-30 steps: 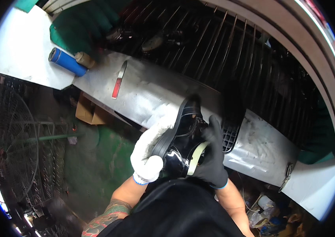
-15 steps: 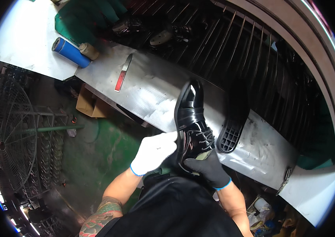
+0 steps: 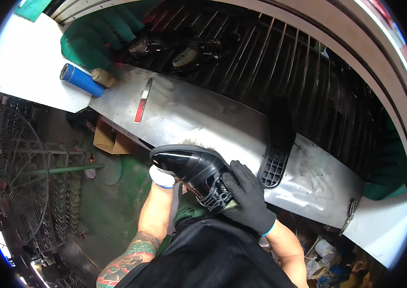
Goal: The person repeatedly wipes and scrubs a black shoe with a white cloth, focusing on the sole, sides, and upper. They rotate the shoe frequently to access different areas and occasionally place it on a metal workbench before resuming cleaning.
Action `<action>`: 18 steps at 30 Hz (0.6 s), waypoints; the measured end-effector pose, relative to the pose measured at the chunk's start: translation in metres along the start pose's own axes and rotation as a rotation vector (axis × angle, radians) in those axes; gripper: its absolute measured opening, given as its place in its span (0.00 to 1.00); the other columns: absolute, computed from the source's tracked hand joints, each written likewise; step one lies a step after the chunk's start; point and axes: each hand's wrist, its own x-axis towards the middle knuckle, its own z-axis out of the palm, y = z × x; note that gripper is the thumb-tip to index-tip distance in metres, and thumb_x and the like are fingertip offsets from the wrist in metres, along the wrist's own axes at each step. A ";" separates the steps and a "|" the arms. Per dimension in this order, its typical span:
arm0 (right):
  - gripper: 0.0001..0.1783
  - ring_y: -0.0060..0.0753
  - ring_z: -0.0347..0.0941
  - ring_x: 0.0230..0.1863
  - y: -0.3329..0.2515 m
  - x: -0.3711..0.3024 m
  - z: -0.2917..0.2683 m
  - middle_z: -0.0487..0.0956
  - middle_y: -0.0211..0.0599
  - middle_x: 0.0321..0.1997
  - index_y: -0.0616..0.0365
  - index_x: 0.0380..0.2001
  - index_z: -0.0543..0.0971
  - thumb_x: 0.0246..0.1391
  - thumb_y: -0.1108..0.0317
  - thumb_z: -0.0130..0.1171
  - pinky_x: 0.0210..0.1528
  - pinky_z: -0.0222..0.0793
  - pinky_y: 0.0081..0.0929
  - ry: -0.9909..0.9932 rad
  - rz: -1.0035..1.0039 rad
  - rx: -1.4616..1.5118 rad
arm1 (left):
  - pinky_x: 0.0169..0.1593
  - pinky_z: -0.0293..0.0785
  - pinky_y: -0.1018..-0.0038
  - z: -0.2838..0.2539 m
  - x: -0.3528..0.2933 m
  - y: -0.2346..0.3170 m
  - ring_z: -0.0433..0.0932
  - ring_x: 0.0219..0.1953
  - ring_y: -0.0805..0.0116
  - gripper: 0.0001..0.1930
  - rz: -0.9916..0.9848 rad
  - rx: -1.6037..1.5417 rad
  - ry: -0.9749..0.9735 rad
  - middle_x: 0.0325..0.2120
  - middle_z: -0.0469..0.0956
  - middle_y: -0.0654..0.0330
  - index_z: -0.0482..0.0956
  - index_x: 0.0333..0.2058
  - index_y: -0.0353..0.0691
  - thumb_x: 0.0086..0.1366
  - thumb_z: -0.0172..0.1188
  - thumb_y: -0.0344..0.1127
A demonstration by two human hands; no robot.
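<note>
A glossy black lace-up dress shoe [image 3: 189, 165] is tipped on its side in front of me, toe pointing left. My right hand [image 3: 249, 197], in a black glove, grips it round the heel and ankle opening, fingers bent over its upper side. Under the toe sits my left hand [image 3: 161, 176] in a white glove. The shoe covers its fingers, so their grip does not show. To the right, a black outsole [image 3: 275, 168] with a gridded heel lies across the metal ledge [image 3: 203, 110].
A knife with a red handle [image 3: 140, 110] lies on the ledge. Beyond it are a blue cylinder [image 3: 83, 80], a small beige container [image 3: 102, 77] and a rack of metal rods [image 3: 256, 62] carrying dark shoes. A fan [image 3: 11, 177] stands at left, near a cardboard box [image 3: 110, 139].
The shoe has turned from toe-away to toe-left and rolled onto its side. My left hand has slid from its side to beneath the toe; my right hand has come up round the heel.
</note>
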 end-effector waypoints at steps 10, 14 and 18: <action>0.61 0.65 0.58 0.76 0.029 -0.002 -0.006 0.62 0.57 0.77 0.50 0.74 0.65 0.31 0.62 0.81 0.75 0.58 0.54 0.003 -0.003 0.214 | 0.68 0.72 0.47 0.055 0.013 0.003 0.73 0.66 0.42 0.32 0.109 0.167 -0.123 0.63 0.73 0.36 0.71 0.62 0.24 0.65 0.67 0.39; 0.65 0.62 0.57 0.77 0.035 0.004 -0.012 0.61 0.56 0.77 0.54 0.75 0.60 0.31 0.63 0.81 0.77 0.57 0.50 -0.045 0.017 0.286 | 0.68 0.71 0.48 0.087 0.026 0.007 0.74 0.65 0.43 0.39 0.237 0.276 -0.222 0.60 0.75 0.38 0.73 0.59 0.27 0.50 0.78 0.35; 0.68 0.59 0.58 0.77 0.035 0.007 -0.027 0.62 0.56 0.76 0.60 0.75 0.59 0.27 0.62 0.81 0.78 0.55 0.46 -0.180 0.178 0.368 | 0.67 0.71 0.45 0.117 0.024 0.019 0.75 0.63 0.40 0.37 0.215 0.443 -0.163 0.56 0.77 0.40 0.75 0.54 0.31 0.45 0.80 0.35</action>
